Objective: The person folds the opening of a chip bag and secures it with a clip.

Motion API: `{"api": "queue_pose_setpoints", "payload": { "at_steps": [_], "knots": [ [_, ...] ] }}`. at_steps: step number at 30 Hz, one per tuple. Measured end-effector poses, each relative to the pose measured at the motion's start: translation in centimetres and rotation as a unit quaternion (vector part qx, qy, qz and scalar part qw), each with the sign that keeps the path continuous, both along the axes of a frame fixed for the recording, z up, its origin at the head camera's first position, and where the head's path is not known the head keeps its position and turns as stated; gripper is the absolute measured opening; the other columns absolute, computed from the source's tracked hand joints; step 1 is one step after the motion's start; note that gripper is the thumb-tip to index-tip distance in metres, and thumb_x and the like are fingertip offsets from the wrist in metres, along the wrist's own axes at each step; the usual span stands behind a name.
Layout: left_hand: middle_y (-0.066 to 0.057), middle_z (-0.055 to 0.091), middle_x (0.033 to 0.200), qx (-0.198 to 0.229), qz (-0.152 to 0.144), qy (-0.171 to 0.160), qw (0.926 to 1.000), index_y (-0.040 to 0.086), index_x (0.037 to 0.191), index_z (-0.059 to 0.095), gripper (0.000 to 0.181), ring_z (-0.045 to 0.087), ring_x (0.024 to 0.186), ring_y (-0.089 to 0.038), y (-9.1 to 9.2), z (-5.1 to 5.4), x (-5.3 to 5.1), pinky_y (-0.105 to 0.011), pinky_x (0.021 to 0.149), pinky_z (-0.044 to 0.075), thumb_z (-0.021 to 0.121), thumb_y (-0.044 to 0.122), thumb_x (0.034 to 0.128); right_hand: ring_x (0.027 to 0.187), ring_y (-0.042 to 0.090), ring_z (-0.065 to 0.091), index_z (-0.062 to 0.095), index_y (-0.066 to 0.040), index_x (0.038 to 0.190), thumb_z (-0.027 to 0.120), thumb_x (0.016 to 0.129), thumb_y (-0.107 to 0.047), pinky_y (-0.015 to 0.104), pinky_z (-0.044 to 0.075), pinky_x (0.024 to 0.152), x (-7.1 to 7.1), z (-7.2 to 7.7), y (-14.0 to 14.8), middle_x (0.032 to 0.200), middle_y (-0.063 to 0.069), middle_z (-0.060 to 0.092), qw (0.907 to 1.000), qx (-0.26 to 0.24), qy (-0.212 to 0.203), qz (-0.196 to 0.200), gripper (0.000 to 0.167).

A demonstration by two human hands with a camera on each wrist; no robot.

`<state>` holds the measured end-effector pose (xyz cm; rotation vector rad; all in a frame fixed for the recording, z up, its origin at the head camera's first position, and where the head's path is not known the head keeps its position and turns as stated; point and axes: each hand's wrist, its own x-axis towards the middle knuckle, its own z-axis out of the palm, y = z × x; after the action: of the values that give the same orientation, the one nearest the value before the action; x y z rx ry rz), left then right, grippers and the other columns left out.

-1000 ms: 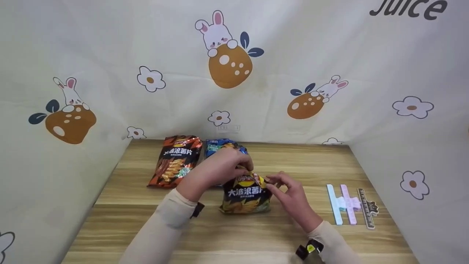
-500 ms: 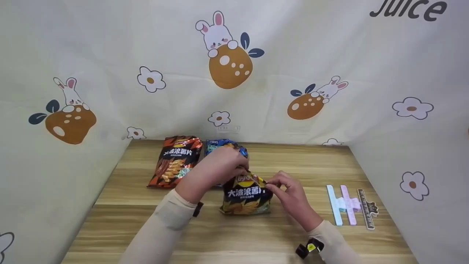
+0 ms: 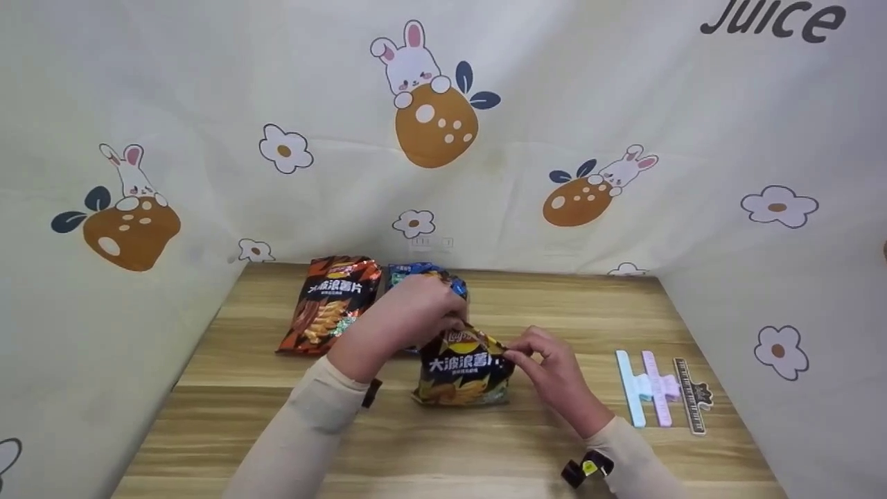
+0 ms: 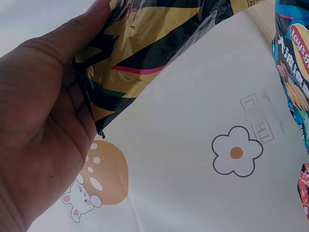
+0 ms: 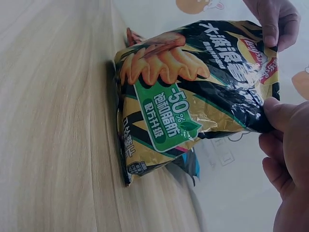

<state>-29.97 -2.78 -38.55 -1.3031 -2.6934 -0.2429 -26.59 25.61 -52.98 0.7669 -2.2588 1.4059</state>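
A black and gold bag of potato chips (image 3: 461, 378) stands upright on the table between my hands, its bottom on the wood. My left hand (image 3: 436, 312) pinches its top left corner; that grip is partly hidden in the head view. At the top right corner, my right hand (image 3: 554, 367) pinches the edge between thumb and fingers. In the right wrist view, the bag's (image 5: 169, 106) top edge runs between the left hand (image 5: 277, 21) and the right hand (image 5: 294, 150). The left wrist view has the left hand (image 4: 43, 106) beside the striped back of the bag (image 4: 140, 53).
An orange and black chip bag (image 3: 332, 305) lies at the back left of the wooden table (image 3: 568, 298). Beside it a blue chip bag (image 3: 409, 270) is partly covered by the left arm. To the right lie a blue clip (image 3: 632, 388), a purple clip (image 3: 658, 388) and a dark ruler-patterned clip (image 3: 689, 395).
The top edge of the bag, with a loose yellow flap showing a second ago, is now drawn into a narrow straight strip. Both hands stay at its corners, with the left slightly lower.
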Motion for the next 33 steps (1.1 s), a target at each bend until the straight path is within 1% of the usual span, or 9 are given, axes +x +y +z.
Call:
{"api": "queue_pose_setpoints", "payload": {
  "at_steps": [4,7,12,16,19,24,29,31,33],
  "knots": [
    [0.007,0.080,0.090,0.008,-0.011,0.002,0.9999,0.021,0.102,0.087,0.008,0.071,0.081,-0.016,-0.3,0.1,-0.1,-0.037,0.077,0.061,0.082,0.028,0.1023,0.085,0.014,0.068,0.084,-0.024,0.101,0.082,0.098,-0.009,0.028,0.057,0.072,0.1,-0.1,0.2,0.094,-0.010,0.073,0.9999,0.014,0.007,-0.003,0.016],
    [0.006,0.080,0.090,0.015,-0.021,0.004,0.9997,0.021,0.101,0.088,0.007,0.072,0.079,-0.017,-0.5,0.1,-0.1,-0.038,0.075,0.062,0.082,0.026,0.1024,0.085,0.014,0.069,0.083,-0.025,0.101,0.082,0.099,-0.010,0.027,0.057,0.072,0.1,-0.1,0.3,0.094,-0.011,0.073,0.9998,0.016,0.010,-0.003,0.016],
    [0.006,0.081,0.090,0.021,-0.025,0.002,0.9995,0.021,0.100,0.087,0.007,0.073,0.078,-0.017,-0.5,-0.2,-0.3,-0.038,0.074,0.062,0.082,0.025,0.1026,0.085,0.014,0.070,0.084,-0.025,0.102,0.082,0.099,-0.010,0.024,0.057,0.075,0.1,-0.4,0.4,0.095,-0.011,0.074,0.9997,0.017,0.017,-0.004,0.016],
    [0.007,0.081,0.089,0.033,-0.025,0.007,0.9991,0.021,0.097,0.087,0.009,0.074,0.078,-0.016,-0.4,-0.3,-0.4,-0.039,0.075,0.063,0.083,0.028,0.1010,0.083,0.015,0.070,0.084,-0.022,0.101,0.083,0.097,-0.004,0.020,0.055,0.074,0.0,-0.5,0.4,0.094,-0.009,0.075,0.9984,0.015,0.054,-0.001,0.019],
    [0.007,0.082,0.089,0.041,-0.027,0.010,0.9987,0.021,0.096,0.087,0.010,0.075,0.078,-0.017,-0.4,-0.3,-0.4,-0.040,0.075,0.064,0.084,0.029,0.1002,0.083,0.015,0.071,0.084,-0.021,0.102,0.083,0.096,-0.001,0.019,0.054,0.074,0.0,-0.5,0.4,0.095,-0.008,0.076,0.9974,0.015,0.070,-0.002,0.021],
    [0.006,0.082,0.090,0.040,-0.031,0.008,0.9987,0.020,0.098,0.088,0.008,0.075,0.079,-0.017,-0.3,-0.4,-0.5,-0.040,0.076,0.064,0.084,0.027,0.1003,0.084,0.016,0.072,0.084,-0.019,0.103,0.083,0.095,0.000,0.019,0.056,0.077,0.1,-0.8,0.3,0.095,-0.006,0.077,0.9982,0.005,0.059,-0.010,0.021],
    [0.006,0.081,0.090,0.039,-0.023,0.001,0.9990,0.020,0.100,0.088,0.006,0.074,0.079,-0.016,-0.2,-0.4,-0.6,-0.040,0.076,0.063,0.084,0.024,0.1010,0.085,0.015,0.072,0.084,-0.019,0.102,0.082,0.096,0.001,0.020,0.057,0.077,0.0,-1.0,0.1,0.095,-0.006,0.075,0.9990,-0.006,0.042,-0.016,0.021],
    [0.006,0.081,0.090,0.041,-0.022,-0.003,0.9989,0.020,0.100,0.088,0.006,0.073,0.079,-0.016,-0.2,-0.4,-0.6,-0.039,0.076,0.063,0.084,0.024,0.1013,0.085,0.014,0.071,0.084,-0.018,0.104,0.083,0.095,0.001,0.021,0.057,0.075,0.0,-1.0,0.1,0.095,-0.006,0.075,0.9991,-0.006,0.038,-0.019,0.021],
    [0.006,0.081,0.089,0.043,-0.021,-0.005,0.9988,0.020,0.099,0.088,0.006,0.073,0.078,-0.016,-0.3,-0.4,-0.6,-0.040,0.075,0.063,0.083,0.023,0.1016,0.086,0.014,0.070,0.083,-0.017,0.109,0.084,0.095,0.001,0.023,0.058,0.074,0.1,-0.9,0.2,0.098,-0.004,0.075,0.9991,-0.003,0.039,-0.016,0.023]
  ]
}}
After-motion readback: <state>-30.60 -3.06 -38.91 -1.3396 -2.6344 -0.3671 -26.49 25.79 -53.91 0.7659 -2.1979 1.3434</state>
